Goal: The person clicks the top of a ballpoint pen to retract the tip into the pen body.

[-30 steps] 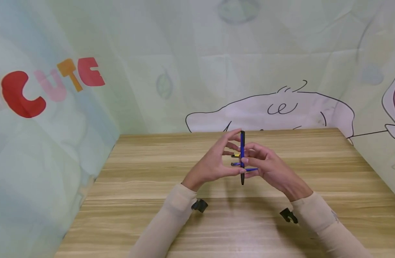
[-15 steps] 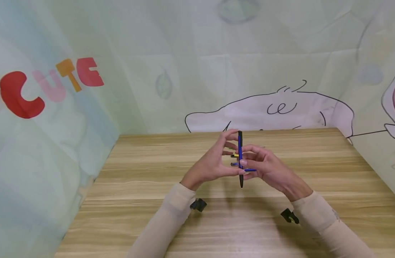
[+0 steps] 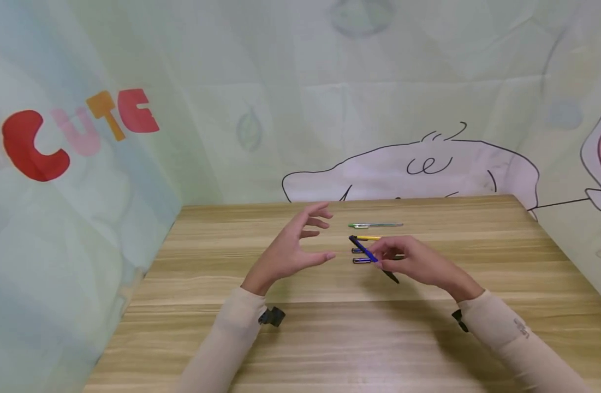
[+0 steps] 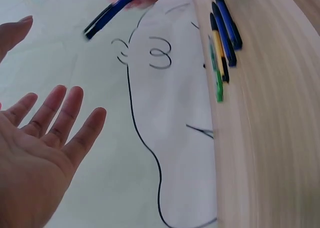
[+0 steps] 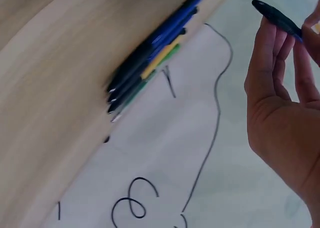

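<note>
My right hand (image 3: 415, 263) pinches a blue pen (image 3: 363, 250) with black ends between thumb and fingers. The pen is tilted above the table, its black tip pointing down to the right. My left hand (image 3: 286, 252) is apart from it on the left, fingers spread and holding nothing. Behind and below the held pen, several pens lie side by side: a clear pen with a green end (image 3: 374, 225), a yellow pen (image 3: 370, 238) and two blue pens (image 4: 227, 20). The right hand partly covers the yellow and blue ones in the head view.
The wood-grain table (image 3: 221, 327) meets a printed cloth backdrop (image 3: 261, 136) at its far edge. Another cloth wall with coloured letters (image 3: 35, 144) stands along the left side. Small black devices (image 3: 272, 316) sit at both wrists.
My left hand has let go of the pen's ends and moved left. The right hand now holds the pen alone, and the pen has gone from upright to slanted. The row of pens is more exposed.
</note>
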`<action>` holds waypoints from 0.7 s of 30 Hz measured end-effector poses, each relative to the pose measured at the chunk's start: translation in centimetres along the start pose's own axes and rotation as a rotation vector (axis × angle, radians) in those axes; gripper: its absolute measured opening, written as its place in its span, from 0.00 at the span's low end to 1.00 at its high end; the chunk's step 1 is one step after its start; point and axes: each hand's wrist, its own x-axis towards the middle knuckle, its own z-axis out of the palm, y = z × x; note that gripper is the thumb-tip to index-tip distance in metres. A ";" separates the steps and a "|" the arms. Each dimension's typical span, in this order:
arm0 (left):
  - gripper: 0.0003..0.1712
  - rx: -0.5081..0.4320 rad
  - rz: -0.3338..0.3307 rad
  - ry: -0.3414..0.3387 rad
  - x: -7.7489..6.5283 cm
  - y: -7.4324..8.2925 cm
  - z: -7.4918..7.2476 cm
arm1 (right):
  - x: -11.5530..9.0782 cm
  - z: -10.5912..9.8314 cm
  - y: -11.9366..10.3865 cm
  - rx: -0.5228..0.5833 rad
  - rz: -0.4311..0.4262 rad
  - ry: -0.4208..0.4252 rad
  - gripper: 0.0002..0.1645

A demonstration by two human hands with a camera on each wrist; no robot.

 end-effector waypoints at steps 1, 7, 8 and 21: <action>0.53 0.006 -0.006 0.011 -0.4 -0.2 -0.4 | 0.0 -0.1 0.4 -0.025 -0.009 -0.005 0.14; 0.53 0.019 -0.048 0.058 -2.5 -1.2 -2.8 | 0.4 -1.2 3.1 0.034 -0.003 -0.062 0.15; 0.53 0.022 -0.055 0.063 -2.8 -1.3 -3.1 | 0.5 -1.3 3.5 0.051 -0.001 -0.073 0.15; 0.51 0.023 -0.109 0.114 -6.2 -1.8 -6.1 | 1.7 -1.6 5.2 -0.136 0.031 -0.173 0.12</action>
